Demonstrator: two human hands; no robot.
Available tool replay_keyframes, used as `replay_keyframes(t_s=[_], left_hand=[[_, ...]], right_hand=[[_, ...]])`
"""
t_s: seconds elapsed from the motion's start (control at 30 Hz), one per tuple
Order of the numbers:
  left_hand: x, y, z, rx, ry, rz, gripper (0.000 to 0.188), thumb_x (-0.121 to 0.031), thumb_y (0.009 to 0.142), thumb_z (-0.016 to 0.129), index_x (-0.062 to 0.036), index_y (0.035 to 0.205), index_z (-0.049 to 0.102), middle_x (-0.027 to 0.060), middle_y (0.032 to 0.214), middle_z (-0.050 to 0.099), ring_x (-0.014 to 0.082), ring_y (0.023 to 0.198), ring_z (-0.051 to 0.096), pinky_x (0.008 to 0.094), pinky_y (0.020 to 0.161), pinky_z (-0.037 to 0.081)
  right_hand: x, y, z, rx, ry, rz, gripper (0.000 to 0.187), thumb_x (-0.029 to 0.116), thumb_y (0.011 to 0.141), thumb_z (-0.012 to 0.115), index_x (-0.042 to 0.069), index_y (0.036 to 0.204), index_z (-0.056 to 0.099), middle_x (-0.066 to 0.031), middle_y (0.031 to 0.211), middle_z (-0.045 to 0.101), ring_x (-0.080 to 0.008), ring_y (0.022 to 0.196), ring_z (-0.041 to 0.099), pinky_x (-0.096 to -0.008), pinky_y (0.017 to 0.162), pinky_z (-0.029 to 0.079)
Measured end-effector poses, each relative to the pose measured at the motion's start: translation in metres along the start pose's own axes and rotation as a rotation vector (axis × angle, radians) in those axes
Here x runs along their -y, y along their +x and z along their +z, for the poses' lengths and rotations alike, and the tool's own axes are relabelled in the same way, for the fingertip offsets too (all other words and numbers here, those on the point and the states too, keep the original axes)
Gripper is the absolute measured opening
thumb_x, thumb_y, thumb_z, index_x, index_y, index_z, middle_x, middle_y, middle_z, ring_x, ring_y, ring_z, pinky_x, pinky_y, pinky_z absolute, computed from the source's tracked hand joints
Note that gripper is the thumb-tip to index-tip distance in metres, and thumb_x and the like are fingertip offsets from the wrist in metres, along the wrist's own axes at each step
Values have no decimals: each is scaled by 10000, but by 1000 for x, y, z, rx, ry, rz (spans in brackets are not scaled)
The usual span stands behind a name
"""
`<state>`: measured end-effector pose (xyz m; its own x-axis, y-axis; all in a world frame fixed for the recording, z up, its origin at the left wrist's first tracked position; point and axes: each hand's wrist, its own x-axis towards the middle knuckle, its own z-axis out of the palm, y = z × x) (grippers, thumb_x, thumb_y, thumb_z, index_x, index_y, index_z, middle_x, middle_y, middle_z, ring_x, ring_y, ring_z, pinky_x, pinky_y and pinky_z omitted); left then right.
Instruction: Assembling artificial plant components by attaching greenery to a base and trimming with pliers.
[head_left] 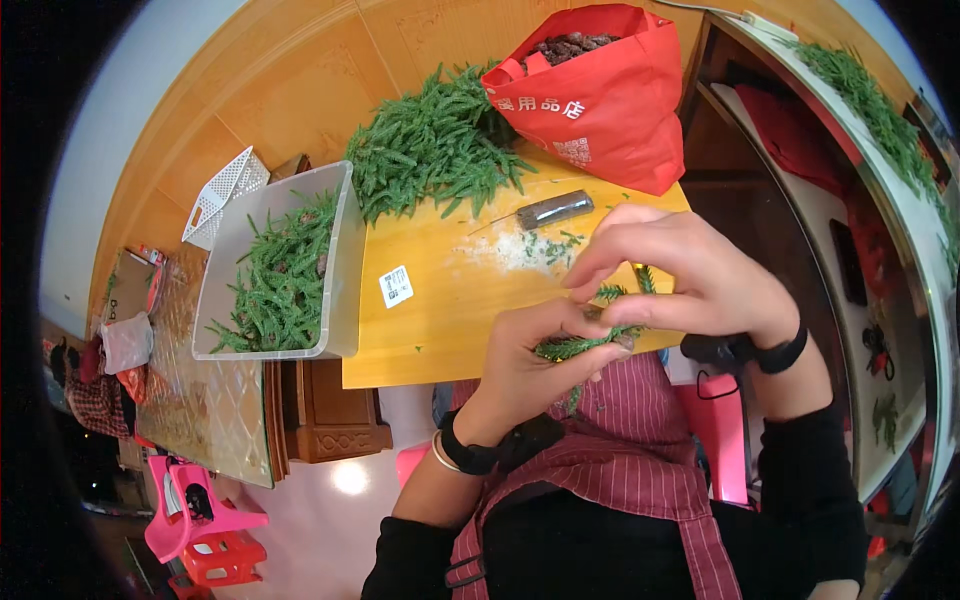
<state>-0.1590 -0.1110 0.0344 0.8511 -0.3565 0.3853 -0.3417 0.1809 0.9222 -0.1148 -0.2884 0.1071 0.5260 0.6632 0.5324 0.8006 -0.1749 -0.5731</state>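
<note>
My left hand is closed around a green artificial pine sprig, thumb and fingers pinching it just past the table's front edge. My right hand reaches in from the right, thumb and index finger pinched on the same sprig's upper needles. A bit of yellow shows on the stem beneath the right palm. Part of the sprig is hidden by my fingers. Beyond the hands lies an awl-like tool with a dark handle and thin spike, beside white crumbs and loose green needles.
A pile of pine sprigs covers the yellow table's far left. A red bag of pine cones stands far right. On the left, a clear plastic bin holds more sprigs. A white sticker is on the tabletop; shelves stand right.
</note>
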Motion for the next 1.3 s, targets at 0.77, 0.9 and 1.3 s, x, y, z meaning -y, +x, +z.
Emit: replay_keyframes(t_s=[0.77,0.9,1.3], left_hand=[[2,-2,-2,-74,-124,28,140,55,719,644,22,824,557,134,906,607,109,642,589,210,544,477],[3,-2,-2,-46,-102,25,139,49,717,650,22,822,564,126,902,608,102,634,582,210,546,476],[7,4,-1,-75,-92,-8,131,54,723,638,23,824,559,107,841,618,85,608,568,202,532,458]], right_hand=[[-7,-14,-4,167,480,314,105,-25,741,549,5,840,569,-61,823,572,-149,767,553,-246,679,427],[-6,-16,-7,166,444,262,112,56,729,621,17,823,575,-52,787,594,-153,746,571,-246,667,432],[6,-16,-1,51,-9,202,194,53,641,717,40,729,545,-39,701,588,-168,662,574,-248,623,439]])
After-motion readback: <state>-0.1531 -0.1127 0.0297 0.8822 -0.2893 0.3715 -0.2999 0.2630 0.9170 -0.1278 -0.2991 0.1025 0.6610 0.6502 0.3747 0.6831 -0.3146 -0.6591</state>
